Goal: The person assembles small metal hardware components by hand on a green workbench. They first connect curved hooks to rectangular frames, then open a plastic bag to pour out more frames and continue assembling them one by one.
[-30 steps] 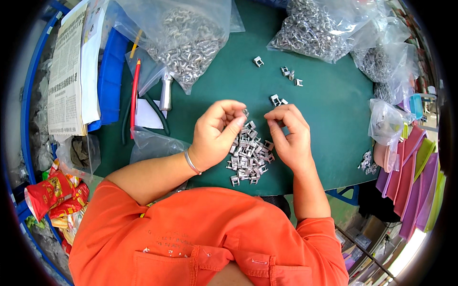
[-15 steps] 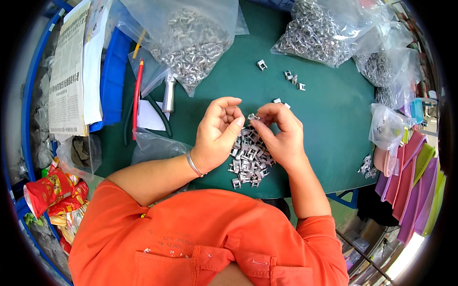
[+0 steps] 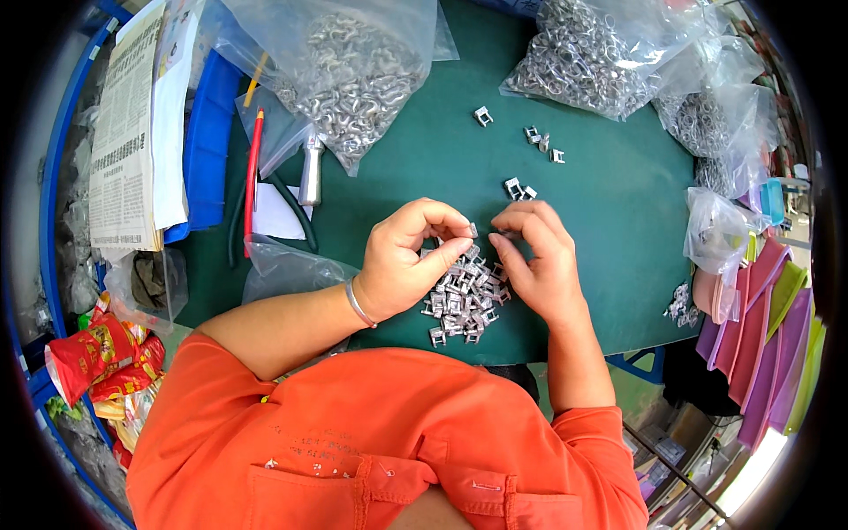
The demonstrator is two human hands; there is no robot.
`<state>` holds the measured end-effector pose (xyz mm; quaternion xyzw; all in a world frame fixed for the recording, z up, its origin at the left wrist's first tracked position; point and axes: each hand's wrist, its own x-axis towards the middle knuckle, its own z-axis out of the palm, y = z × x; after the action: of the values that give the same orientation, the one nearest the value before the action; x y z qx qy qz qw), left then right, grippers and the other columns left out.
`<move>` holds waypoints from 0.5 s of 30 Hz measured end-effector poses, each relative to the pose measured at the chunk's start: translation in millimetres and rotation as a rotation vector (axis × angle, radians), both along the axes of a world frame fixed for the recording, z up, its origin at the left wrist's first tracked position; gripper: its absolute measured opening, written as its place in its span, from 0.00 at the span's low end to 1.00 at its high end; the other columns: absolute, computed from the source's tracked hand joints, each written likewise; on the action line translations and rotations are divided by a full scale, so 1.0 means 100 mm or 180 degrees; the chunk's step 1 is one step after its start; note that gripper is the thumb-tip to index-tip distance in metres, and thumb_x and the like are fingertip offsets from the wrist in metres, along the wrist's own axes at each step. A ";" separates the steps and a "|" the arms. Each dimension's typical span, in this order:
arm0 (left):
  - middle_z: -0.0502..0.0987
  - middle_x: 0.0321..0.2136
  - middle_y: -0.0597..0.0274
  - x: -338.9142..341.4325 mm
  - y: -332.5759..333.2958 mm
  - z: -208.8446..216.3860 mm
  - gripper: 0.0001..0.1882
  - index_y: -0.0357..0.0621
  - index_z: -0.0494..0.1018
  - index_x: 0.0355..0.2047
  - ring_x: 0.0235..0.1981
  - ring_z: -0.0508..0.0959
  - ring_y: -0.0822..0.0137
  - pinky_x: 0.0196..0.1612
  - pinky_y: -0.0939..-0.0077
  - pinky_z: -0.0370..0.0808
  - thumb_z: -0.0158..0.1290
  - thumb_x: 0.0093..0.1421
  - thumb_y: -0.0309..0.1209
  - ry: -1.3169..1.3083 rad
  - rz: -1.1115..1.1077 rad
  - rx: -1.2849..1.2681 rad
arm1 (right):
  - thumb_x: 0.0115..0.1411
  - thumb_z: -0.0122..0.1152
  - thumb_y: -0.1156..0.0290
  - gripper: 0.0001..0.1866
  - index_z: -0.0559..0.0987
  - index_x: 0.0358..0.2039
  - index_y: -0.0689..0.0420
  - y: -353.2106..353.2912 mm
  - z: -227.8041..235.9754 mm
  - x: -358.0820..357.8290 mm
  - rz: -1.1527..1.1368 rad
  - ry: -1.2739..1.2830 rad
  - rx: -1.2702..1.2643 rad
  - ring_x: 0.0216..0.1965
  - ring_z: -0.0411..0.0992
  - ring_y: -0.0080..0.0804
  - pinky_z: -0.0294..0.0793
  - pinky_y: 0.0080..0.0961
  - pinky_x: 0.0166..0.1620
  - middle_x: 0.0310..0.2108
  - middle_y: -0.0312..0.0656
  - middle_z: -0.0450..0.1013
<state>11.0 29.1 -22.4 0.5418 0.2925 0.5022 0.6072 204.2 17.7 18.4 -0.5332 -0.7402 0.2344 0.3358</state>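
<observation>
My left hand (image 3: 411, 256) pinches a small silver metal piece (image 3: 473, 230) between thumb and forefinger; the fingers cover most of it. Just to the right of it, my right hand (image 3: 541, 259) has its thumb and curled fingers apart, and nothing shows between them. Beneath and between both hands lies a heap of small silver frame-shaped metal pieces (image 3: 461, 299) on the green tabletop (image 3: 609, 230). Beyond my right hand sits a little cluster of similar pieces (image 3: 518, 190). Farther off are a single piece (image 3: 482, 116) and a loose group (image 3: 543, 143).
A clear bag of curved metal parts (image 3: 362, 88) lies at the far left, a bag of rings (image 3: 579, 66) at the far right. A red pen-like tool (image 3: 254, 168), green-handled pliers (image 3: 296, 212) and a metal cylinder-shaped tool (image 3: 311, 175) lie left, beside a blue bin (image 3: 210, 146).
The small metal piece has passed from my right fingers to my left fingertips, which have closed on it. My right hand has drawn back slightly to the right, its fingers now apart.
</observation>
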 end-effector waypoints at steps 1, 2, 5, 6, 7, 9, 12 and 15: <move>0.74 0.37 0.62 0.00 0.00 0.00 0.12 0.36 0.69 0.42 0.40 0.75 0.73 0.44 0.79 0.73 0.53 0.58 0.14 0.0055 0.0012 -0.0033 | 0.50 0.62 0.84 0.09 0.76 0.32 0.61 0.00 -0.01 -0.01 -0.0038 0.0043 -0.0082 0.35 0.73 0.44 0.73 0.32 0.37 0.33 0.46 0.73; 0.74 0.37 0.62 0.00 0.00 0.00 0.12 0.36 0.69 0.42 0.39 0.75 0.73 0.44 0.80 0.73 0.53 0.58 0.14 0.0115 0.0021 -0.0068 | 0.50 0.62 0.84 0.08 0.76 0.32 0.61 -0.01 -0.03 -0.04 -0.0080 0.0091 -0.0165 0.34 0.73 0.44 0.74 0.32 0.37 0.33 0.46 0.73; 0.73 0.36 0.63 0.01 -0.02 0.04 0.12 0.36 0.69 0.43 0.38 0.74 0.74 0.44 0.81 0.72 0.53 0.59 0.16 0.0102 0.0216 -0.0252 | 0.51 0.61 0.84 0.07 0.77 0.32 0.61 0.01 -0.07 -0.03 -0.0251 0.0115 -0.0084 0.33 0.74 0.44 0.74 0.31 0.36 0.31 0.46 0.74; 0.73 0.35 0.63 0.01 -0.01 0.03 0.12 0.36 0.69 0.43 0.38 0.74 0.74 0.43 0.81 0.72 0.52 0.59 0.16 0.0123 0.0221 -0.0278 | 0.52 0.60 0.84 0.07 0.77 0.32 0.62 0.03 -0.08 -0.01 -0.0312 0.0102 0.0000 0.32 0.74 0.43 0.74 0.31 0.36 0.30 0.46 0.74; 0.73 0.35 0.64 0.00 0.00 0.03 0.12 0.36 0.69 0.43 0.38 0.74 0.74 0.43 0.81 0.72 0.52 0.59 0.16 0.0144 0.0226 -0.0303 | 0.53 0.59 0.84 0.06 0.77 0.32 0.62 0.04 -0.06 0.03 -0.0373 0.0162 -0.0066 0.33 0.75 0.42 0.74 0.29 0.37 0.31 0.46 0.74; 0.73 0.35 0.64 -0.01 -0.01 0.03 0.12 0.36 0.69 0.43 0.37 0.73 0.75 0.43 0.81 0.71 0.52 0.59 0.17 0.0177 0.0213 -0.0303 | 0.54 0.58 0.84 0.07 0.77 0.33 0.62 0.02 -0.08 0.13 -0.0570 0.0337 -0.0189 0.33 0.75 0.41 0.74 0.27 0.37 0.32 0.46 0.75; 0.73 0.35 0.64 -0.01 -0.01 0.02 0.11 0.36 0.69 0.43 0.37 0.73 0.75 0.43 0.81 0.71 0.52 0.59 0.17 0.0226 0.0165 -0.0248 | 0.53 0.61 0.83 0.07 0.77 0.34 0.62 -0.04 -0.08 0.21 -0.0602 0.0246 -0.0341 0.32 0.74 0.43 0.74 0.28 0.38 0.32 0.46 0.74; 0.73 0.35 0.64 -0.01 -0.01 0.00 0.11 0.36 0.69 0.43 0.37 0.73 0.75 0.43 0.81 0.71 0.52 0.59 0.17 0.0257 0.0110 -0.0221 | 0.51 0.64 0.81 0.09 0.78 0.34 0.61 -0.08 -0.04 0.10 -0.0494 -0.0279 -0.0292 0.31 0.74 0.43 0.75 0.30 0.36 0.32 0.46 0.73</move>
<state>10.1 27.8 -22.5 0.5351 0.3433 0.4798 0.6046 213.7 9.8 14.5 -0.6135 -0.6991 0.2178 0.2955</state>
